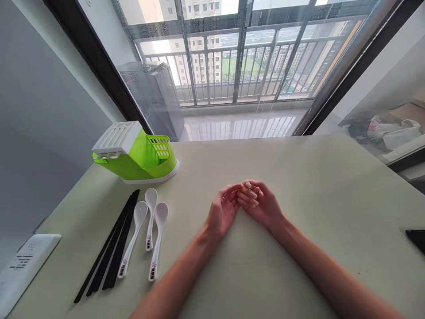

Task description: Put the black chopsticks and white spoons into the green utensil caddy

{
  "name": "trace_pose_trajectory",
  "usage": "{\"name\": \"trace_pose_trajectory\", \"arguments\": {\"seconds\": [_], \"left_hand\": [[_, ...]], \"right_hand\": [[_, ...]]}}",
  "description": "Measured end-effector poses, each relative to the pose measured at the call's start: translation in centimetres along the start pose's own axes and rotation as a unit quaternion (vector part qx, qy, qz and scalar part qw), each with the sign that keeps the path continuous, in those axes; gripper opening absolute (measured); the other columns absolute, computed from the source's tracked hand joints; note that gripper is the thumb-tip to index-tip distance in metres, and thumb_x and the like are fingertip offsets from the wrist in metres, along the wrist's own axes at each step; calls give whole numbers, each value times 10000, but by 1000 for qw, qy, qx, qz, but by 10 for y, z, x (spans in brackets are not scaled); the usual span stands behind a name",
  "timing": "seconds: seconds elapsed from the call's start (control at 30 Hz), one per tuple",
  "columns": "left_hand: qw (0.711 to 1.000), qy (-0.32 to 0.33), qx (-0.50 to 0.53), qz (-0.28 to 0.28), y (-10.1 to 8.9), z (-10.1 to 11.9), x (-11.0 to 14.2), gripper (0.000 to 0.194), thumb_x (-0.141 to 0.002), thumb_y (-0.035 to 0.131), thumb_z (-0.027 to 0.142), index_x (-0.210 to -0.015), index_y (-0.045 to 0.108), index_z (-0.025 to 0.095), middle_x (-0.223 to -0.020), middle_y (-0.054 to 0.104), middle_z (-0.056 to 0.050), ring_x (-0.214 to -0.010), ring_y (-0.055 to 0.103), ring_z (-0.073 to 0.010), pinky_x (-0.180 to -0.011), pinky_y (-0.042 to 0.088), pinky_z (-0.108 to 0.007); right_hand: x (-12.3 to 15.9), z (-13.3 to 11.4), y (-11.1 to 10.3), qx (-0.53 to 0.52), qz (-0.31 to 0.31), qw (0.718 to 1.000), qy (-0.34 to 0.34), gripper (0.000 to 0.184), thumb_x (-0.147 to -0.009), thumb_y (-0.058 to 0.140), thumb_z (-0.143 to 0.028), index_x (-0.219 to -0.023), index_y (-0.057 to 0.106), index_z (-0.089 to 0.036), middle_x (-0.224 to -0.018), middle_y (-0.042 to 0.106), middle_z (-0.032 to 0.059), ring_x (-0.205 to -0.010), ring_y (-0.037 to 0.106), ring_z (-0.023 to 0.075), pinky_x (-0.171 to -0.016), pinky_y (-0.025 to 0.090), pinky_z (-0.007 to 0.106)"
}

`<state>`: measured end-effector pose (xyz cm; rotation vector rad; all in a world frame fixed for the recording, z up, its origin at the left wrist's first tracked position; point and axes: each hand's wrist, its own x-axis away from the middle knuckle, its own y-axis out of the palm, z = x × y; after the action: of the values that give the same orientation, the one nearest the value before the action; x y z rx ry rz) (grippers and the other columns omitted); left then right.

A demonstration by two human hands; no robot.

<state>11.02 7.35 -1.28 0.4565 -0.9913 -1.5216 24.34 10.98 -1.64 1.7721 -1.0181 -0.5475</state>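
Observation:
My left hand (225, 211) and my right hand (264, 204) rest together on the table, palms turned up and fingertips touching. The left fingers stretch toward the right hand, their tips partly hidden behind its fingers. Loosely bent, the right fingers show no object among them. To the left lie three white spoons, one (140, 215) beside the chopsticks, another (151, 200) at the back and the third (161, 215) nearest my left arm. Several black chopsticks (121, 241) lie side by side in a slanting bundle. Behind them stands a green utensil holder (133, 163) with a white slotted top (117, 136).
The pale table (282, 274) reaches back to a large window (239, 66) over a balcony. A white printed object (28, 261) lies at the left edge. Some dark object (415, 239) shows at the right edge. Plastic bags (398, 133) sit beyond the glass, right.

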Motion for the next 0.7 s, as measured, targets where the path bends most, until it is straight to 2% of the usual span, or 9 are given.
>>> {"name": "trace_pose_trajectory", "arguments": {"seconds": [0.5, 0.7], "left_hand": [[1000, 2, 2, 3, 2, 1, 1, 294, -931, 576, 320, -998, 780, 119, -1021, 761, -113, -1085, 667, -224, -958, 474, -302], [1000, 3, 20, 21, 0, 1, 5, 279, -916, 611, 319, -1000, 780, 115, -1002, 757, -108, -1037, 674, -195, -986, 463, -279]], "right_hand": [[1, 0, -1, -1, -16, 1000, 0, 187, -912, 576, -182, -729, 611, -162, -550, 433, -61, -456, 340, 69, -468, 417, 187], [1, 1, 1, 11, -13, 1000, 1, 180, -888, 605, -191, -710, 583, -177, -553, 435, -61, -442, 330, 70, -454, 408, 182]]}}
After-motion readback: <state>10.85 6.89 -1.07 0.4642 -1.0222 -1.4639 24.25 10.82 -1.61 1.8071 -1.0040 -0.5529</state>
